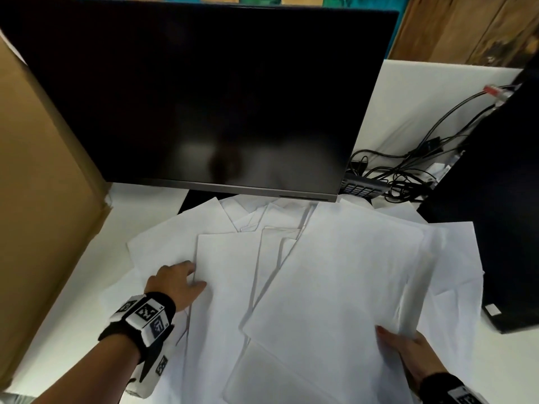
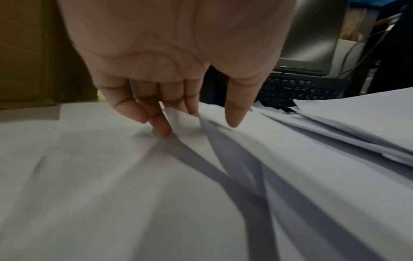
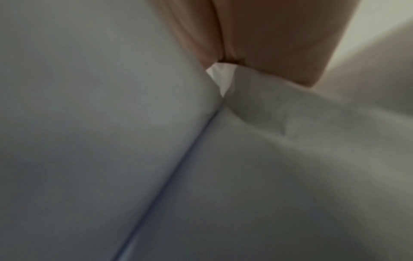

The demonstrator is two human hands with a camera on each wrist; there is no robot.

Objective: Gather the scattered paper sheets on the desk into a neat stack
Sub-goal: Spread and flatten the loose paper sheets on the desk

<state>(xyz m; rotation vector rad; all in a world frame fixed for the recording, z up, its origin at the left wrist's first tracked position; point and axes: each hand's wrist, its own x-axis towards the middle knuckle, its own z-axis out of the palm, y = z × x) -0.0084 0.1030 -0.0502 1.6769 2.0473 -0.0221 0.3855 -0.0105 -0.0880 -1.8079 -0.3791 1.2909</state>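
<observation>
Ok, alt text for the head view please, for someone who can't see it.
White paper sheets lie fanned across a white desk below a dark monitor. The left hand lifts one sheet's edge; the right hand grips a bundle. Cardboard box left, cables right.

A white desk (image 1: 408, 91) stretches in front of me. Loose white paper sheets (image 1: 335, 272) lie fanned and overlapping across its near half. Behind them a dark monitor (image 1: 204, 97) stands on a black base. A black keyboard (image 2: 297, 91) sits under the monitor, partly covered by paper. A brown cardboard box (image 1: 35, 185) rests at the left edge. Tangled black cables (image 1: 408, 164) lie at the back right, beside a black computer tower (image 1: 495, 214).
</observation>
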